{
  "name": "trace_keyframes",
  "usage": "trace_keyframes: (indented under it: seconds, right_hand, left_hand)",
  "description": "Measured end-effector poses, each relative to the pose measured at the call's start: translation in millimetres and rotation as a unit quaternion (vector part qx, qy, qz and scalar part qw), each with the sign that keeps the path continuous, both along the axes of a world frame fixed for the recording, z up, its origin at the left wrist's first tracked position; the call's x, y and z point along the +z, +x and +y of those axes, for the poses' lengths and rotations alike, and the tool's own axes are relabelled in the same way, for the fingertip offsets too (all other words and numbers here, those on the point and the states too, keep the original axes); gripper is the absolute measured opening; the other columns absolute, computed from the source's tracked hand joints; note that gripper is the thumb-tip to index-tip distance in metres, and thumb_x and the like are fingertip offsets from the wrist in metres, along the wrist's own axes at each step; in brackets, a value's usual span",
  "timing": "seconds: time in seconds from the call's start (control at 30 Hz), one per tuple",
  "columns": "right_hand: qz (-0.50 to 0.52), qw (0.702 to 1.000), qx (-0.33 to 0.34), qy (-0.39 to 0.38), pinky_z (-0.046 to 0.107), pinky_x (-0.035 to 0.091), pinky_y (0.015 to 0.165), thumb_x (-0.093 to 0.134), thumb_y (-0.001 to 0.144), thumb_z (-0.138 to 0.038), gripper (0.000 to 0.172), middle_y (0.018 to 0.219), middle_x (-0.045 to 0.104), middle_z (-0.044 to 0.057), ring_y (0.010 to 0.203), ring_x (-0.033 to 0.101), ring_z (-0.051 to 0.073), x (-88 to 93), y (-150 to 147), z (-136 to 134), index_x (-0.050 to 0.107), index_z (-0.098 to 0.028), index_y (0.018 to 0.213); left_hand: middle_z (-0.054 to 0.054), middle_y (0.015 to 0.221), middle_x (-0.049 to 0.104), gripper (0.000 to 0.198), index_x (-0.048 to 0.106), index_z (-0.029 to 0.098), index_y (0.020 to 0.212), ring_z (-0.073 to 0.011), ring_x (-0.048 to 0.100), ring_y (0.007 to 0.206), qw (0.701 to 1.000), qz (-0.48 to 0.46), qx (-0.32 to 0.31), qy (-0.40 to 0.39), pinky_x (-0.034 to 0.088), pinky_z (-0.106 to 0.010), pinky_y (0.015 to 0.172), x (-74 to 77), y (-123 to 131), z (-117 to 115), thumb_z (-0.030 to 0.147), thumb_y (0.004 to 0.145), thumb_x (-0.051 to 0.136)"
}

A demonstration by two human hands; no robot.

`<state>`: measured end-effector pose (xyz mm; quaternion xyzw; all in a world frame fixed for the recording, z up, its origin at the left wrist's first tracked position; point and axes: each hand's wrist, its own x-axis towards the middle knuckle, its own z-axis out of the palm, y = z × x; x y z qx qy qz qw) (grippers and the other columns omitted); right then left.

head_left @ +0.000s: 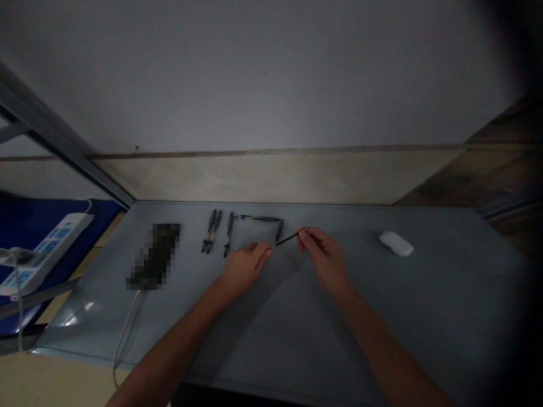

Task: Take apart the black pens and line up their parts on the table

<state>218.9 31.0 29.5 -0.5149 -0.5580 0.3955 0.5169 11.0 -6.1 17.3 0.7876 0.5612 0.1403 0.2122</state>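
Note:
My right hand (322, 259) pinches the end of a thin black pen (289, 239) between thumb and fingertips. The pen's other end points toward my left hand (246, 267), whose fingertips lie right next to it; I cannot tell whether they touch it. Just beyond my left hand, several dark pens (211, 231) lie on the grey tabletop (275, 333). A thin dark rod (258, 218) lies across the far side of that group, and a short dark pen (279, 231) lies near its right end.
A pixelated dark object (156, 256) with a white cable (127, 330) lies left of the pens. A white computer mouse (396, 243) sits on the right. A white power strip (42, 254) rests on a blue surface beyond the table's left edge, beside a metal bar (55, 135).

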Motion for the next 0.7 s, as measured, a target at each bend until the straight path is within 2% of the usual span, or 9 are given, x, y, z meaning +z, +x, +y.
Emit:
trace_keyframes:
  seconds: [0.23,0.5,0.7]
  right_hand:
    - [-0.028,0.999,0.014,-0.006,0.031,0.042,0.056,0.054,0.079,-0.048,0.023,0.059,0.057,-0.001,0.056,0.052,0.016,4.2,-1,-2,0.06,-0.027,0.07]
    - [0.038,0.999,0.022,0.005,0.033,0.047,0.061,0.052,0.081,-0.044,0.015,0.062,0.059,-0.002,0.059,0.055,0.016,4.0,-9,-8,0.058,-0.031,0.077]
    - [0.056,0.997,0.044,0.001,0.036,0.051,0.066,0.049,0.083,-0.04,0.012,0.066,0.065,-0.003,0.061,0.062,0.018,1.3,-11,-10,0.056,-0.032,0.087]
  left_hand:
    - [-0.01,0.112,0.079,0.032,0.077,0.028,0.12,-0.0269,0.078,0.091,0.999,0.044,-0.001,0.008,0.05,-0.031,0.069,1.1,-1,3,0.038,0.117,0.047]
    - [-0.01,0.105,0.079,0.032,0.077,0.026,0.11,-0.0273,0.077,0.088,0.999,0.021,0.005,0.026,0.048,-0.031,0.068,0.3,1,0,0.039,0.117,0.048]
    - [-0.011,0.107,0.079,0.035,0.075,0.025,0.111,-0.0275,0.077,0.09,0.999,0.047,0.013,0.019,0.05,-0.031,0.069,2.4,0,1,0.036,0.117,0.042]
